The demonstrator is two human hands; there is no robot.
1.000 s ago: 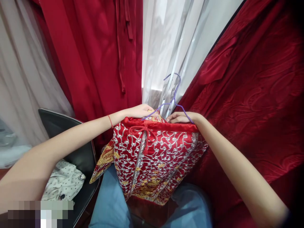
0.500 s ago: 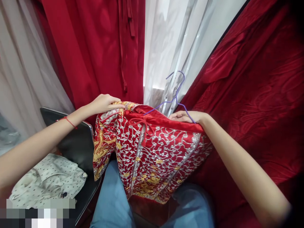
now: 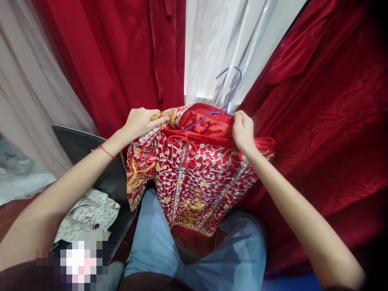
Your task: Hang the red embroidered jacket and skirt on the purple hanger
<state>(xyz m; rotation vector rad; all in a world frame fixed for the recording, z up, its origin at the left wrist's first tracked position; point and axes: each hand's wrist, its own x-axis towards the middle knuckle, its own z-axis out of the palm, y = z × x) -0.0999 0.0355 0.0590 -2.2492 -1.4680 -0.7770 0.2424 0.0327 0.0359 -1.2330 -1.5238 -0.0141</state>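
A red garment with silver and gold embroidery hangs upright between my hands, above my knees. My left hand pinches its upper left edge, by the gold-trimmed shoulder. A purple wire hanger has its hook sticking up, and one arm runs down to the left into the garment's opening. My right hand is closed at the right of the opening, against the hanger's right arm and the fabric; its fingertips are partly hidden. A red cord bow is tied at the front waistband.
A black chair with a white dotted cloth stands at the left. Red curtains and a white curtain hang behind. Red patterned fabric drapes at the right.
My right hand has come up and left from the right edge and closed near the hanger. The hanger has risen, and the garment's opening shows wider. My left hand has moved slightly up and right.
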